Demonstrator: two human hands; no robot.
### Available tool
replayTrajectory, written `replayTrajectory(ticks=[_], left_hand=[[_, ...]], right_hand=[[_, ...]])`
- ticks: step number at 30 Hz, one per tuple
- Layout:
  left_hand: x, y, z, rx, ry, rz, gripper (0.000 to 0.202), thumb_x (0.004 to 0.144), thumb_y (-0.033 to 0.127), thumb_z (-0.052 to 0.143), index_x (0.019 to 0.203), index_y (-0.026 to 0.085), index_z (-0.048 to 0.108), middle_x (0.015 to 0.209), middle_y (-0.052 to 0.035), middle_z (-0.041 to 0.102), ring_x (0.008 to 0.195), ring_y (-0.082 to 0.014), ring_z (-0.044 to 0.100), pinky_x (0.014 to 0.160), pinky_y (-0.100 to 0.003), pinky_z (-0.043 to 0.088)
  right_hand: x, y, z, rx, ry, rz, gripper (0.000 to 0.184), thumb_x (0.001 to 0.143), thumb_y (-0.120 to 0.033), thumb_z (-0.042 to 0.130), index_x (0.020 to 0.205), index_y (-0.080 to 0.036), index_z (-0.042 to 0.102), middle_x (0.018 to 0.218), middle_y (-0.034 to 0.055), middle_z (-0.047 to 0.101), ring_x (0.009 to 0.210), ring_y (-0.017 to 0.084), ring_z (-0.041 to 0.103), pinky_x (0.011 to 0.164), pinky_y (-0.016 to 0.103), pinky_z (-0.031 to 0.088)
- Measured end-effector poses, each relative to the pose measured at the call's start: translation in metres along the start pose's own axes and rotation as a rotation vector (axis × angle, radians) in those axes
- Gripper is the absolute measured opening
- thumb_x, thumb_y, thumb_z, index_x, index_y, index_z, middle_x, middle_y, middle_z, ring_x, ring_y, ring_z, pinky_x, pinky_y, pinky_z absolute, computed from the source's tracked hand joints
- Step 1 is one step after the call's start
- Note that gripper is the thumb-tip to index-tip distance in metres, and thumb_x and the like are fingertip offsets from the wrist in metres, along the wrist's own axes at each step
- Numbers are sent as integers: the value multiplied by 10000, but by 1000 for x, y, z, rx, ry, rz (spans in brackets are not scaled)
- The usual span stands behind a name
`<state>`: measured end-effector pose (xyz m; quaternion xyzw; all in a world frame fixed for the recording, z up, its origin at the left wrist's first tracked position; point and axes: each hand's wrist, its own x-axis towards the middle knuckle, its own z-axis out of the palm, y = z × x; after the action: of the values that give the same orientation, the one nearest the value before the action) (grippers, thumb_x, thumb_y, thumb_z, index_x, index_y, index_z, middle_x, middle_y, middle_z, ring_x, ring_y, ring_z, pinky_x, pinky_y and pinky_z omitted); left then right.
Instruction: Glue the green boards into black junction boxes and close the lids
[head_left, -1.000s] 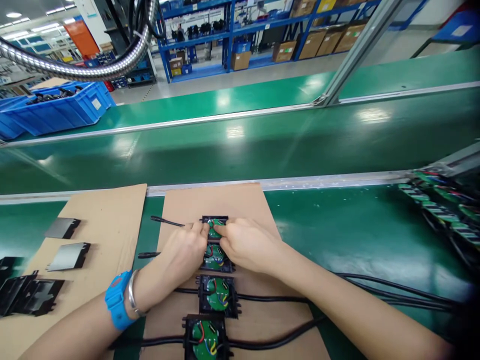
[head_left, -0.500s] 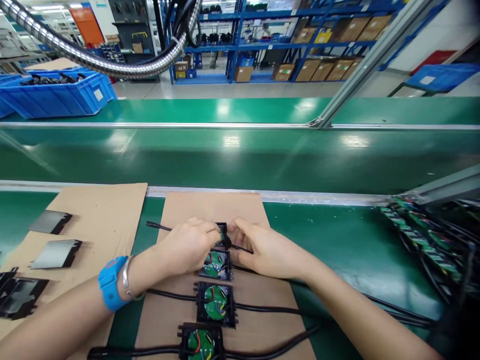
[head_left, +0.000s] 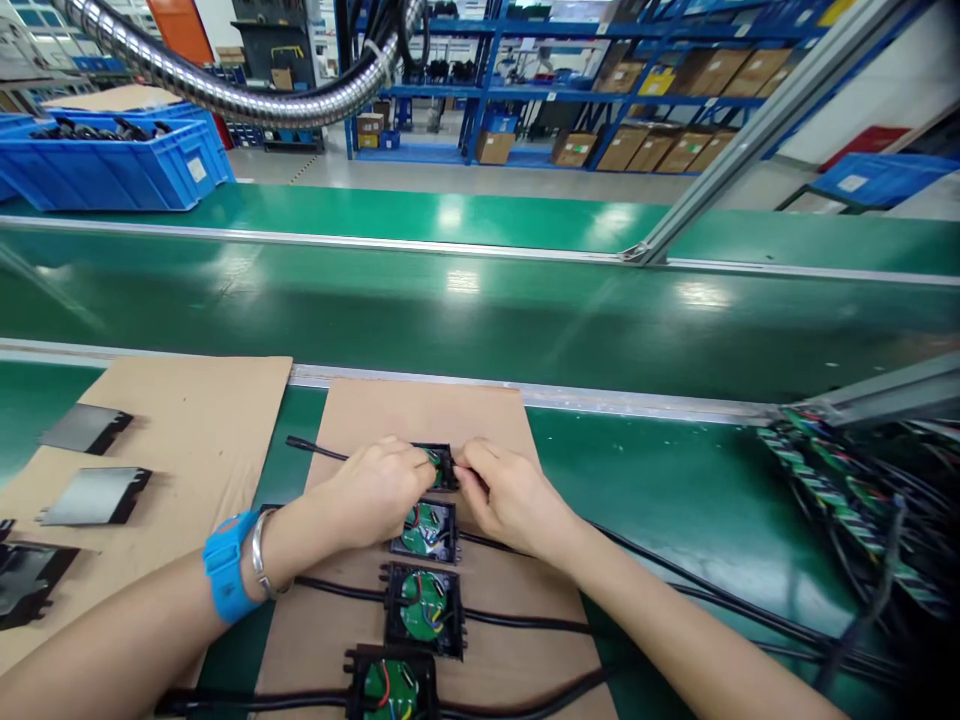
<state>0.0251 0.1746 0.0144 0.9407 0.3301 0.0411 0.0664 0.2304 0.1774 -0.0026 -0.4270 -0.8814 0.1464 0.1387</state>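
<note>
Several open black plastic housings with round green circuit boards and coloured wires form a column on a cardboard sheet [head_left: 420, 405]. My left hand [head_left: 382, 490] is closed on the left side of the farthest housing [head_left: 444, 468], its fingers partly covering the board. At that housing's right edge, my right hand [head_left: 514, 495] pinches the black cable where it enters; the fingers mostly hide the cable. Closer to me lie a second housing [head_left: 427, 530], a third housing [head_left: 425, 608] and the nearest housing [head_left: 391, 685], with black cables leaving their sides.
Flat grey-and-black covers [head_left: 97, 497] rest on another cardboard sheet [head_left: 225, 400] at left. A pile of wired circuit boards and cables [head_left: 847, 510] lies at right, beside a metal strut [head_left: 900, 390]. Across the green bench stands a blue bin [head_left: 150, 170]; a metal conduit [head_left: 247, 105] hangs overhead.
My right fingers, spread around the cable before, have closed together against the farthest housing's right edge. My left hand stays on that housing. The whole view has tilted and shifted slightly.
</note>
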Motion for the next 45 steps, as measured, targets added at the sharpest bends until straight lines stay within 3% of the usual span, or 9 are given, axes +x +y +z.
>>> replayTrajectory(ticks=[6,9,13,18,24,29,35,41,45], left_hand=[[-1,2,-2,-20,-30,-62,327,733,36,511,1041,136,552,845,-66,655,758,-236,607,664,-346,492],[-1,4,-1,-46,-37,-33,442,697,40,521,1128,136,552,910,-74,653,820,-240,605,736,-359,497],[3,8,0,-14,-55,-50,318,689,58,505,974,112,636,914,-108,621,858,-249,577,790,-375,485],[4,5,1,-26,-93,-28,370,709,91,529,1058,107,650,1010,-131,611,937,-274,565,815,-395,490],[-14,3,15,-138,104,-32,572,778,32,427,1341,129,461,1239,-124,579,1130,-244,527,979,-400,456],[-24,28,24,-16,76,-58,784,665,28,436,1420,-32,231,1293,-257,526,1175,-303,523,971,-430,474],[-15,53,27,124,68,-67,690,705,40,402,1356,-138,257,1321,-366,450,1246,-389,458,1008,-513,409],[-21,14,0,-195,213,-206,449,792,79,427,1239,75,477,1159,-163,629,1062,-237,577,920,-400,487],[-34,-18,-9,-203,288,-310,224,860,152,472,1033,140,614,1028,-90,666,1009,-229,572,923,-432,446]], right_hand=[[4,6,-7,-73,-67,-26,147,882,-108,406,791,-171,503,744,26,586,651,137,533,607,258,370],[7,4,-4,-128,-116,-67,146,843,-78,438,788,-155,550,736,45,606,626,150,528,574,279,330],[6,-5,8,-182,-128,-96,187,800,-44,449,841,-117,617,788,117,627,639,195,519,529,309,259],[-1,-2,14,-160,-24,-83,210,840,-54,453,845,-108,656,821,133,624,726,227,530,594,328,350],[-7,17,9,26,173,-45,148,878,-190,573,971,-155,682,872,75,620,872,194,551,801,321,454],[-4,15,10,167,219,-53,145,853,-104,559,907,-165,678,822,45,650,818,169,572,771,296,471],[1,17,17,213,218,-91,140,846,-97,549,873,-170,666,841,59,667,822,192,575,783,334,460],[-1,13,4,131,183,-91,143,850,-108,553,900,-158,677,843,54,660,822,189,542,791,322,441],[-2,-19,-3,25,207,-34,253,902,-155,456,1019,-121,678,887,107,618,887,234,485,819,375,402]])
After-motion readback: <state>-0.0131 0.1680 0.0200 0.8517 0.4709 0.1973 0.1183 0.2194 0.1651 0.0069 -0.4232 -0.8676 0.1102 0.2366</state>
